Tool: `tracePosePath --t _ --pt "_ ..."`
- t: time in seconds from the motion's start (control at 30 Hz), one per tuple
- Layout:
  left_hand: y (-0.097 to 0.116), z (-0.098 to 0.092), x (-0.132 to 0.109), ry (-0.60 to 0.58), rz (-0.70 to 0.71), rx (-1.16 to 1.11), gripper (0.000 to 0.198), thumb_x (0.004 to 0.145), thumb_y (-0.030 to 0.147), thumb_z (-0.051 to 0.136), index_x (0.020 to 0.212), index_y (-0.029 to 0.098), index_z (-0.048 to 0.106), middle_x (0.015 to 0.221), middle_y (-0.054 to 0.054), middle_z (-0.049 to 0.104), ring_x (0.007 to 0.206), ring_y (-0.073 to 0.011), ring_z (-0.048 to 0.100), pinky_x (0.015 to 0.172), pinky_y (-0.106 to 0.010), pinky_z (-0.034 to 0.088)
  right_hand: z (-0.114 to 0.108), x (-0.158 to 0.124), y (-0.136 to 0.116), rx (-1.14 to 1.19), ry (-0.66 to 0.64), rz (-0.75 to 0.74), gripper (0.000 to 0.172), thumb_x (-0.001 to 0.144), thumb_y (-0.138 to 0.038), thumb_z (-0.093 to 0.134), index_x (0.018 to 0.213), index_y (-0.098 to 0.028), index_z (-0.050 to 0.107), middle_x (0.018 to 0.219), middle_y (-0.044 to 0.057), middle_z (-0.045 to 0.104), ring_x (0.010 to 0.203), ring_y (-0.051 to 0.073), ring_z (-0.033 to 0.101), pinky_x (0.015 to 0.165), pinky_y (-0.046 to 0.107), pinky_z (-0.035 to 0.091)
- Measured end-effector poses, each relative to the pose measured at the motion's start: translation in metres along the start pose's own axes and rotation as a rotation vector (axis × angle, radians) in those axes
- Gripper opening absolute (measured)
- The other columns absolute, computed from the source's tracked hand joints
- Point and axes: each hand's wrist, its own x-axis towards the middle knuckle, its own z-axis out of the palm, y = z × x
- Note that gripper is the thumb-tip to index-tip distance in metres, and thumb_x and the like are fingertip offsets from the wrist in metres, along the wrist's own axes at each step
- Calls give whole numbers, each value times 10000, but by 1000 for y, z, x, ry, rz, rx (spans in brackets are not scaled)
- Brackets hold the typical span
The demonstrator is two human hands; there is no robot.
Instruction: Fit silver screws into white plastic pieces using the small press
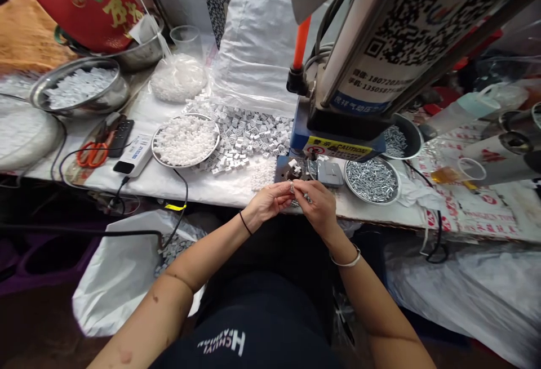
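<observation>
My left hand (269, 201) and my right hand (318, 204) meet at the table's front edge. Both are closed, their thumbs and fingertips pinched together around something too small to make out. Shiny small metal pins (308, 196) show among the curled fingers of my right hand. Just beyond the fingertips sits a dark press fixture (284, 169) with a small white plastic piece (295, 165) on it. The blue press head (338, 142) with a yellow caution label hangs above. To the right stands a bowl of metal pins (372, 181).
A heap of small grey-white plastic blocks (249, 132) spreads left of the press. Beside it are a bowl of white pieces (185, 140), a white power bank (132, 156) and orange scissors (93, 154). A second pin bowl (416, 142) stands behind right. Cables hang over the front edge.
</observation>
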Motion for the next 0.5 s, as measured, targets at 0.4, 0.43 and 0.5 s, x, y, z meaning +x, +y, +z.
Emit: tracePosePath --t 0.4,0.43,0.5 --pt "-7 -4 9 35 162 287 252 657 331 758 772 115 698 682 -48 683 608 -114 622 585 -207 477 3 -15 22 34 37 -62 197 831 -157 579 958 -244 702 956 44 729 853 187 682 771 330 569" --pt "-4 -5 13 62 275 394 277 666 372 744 752 113 701 675 -52 679 606 -120 615 577 -215 467 3 -11 23 72 64 44 163 826 -190 593 926 -246 709 918 33 734 822 183 686 756 326 568" --pt "5 -6 25 120 579 574 296 688 404 717 780 123 713 752 -60 688 676 -138 619 614 -232 469 2 0 27 164 139 256 122 805 -270 627 880 -234 716 875 27 735 794 187 688 749 327 562"
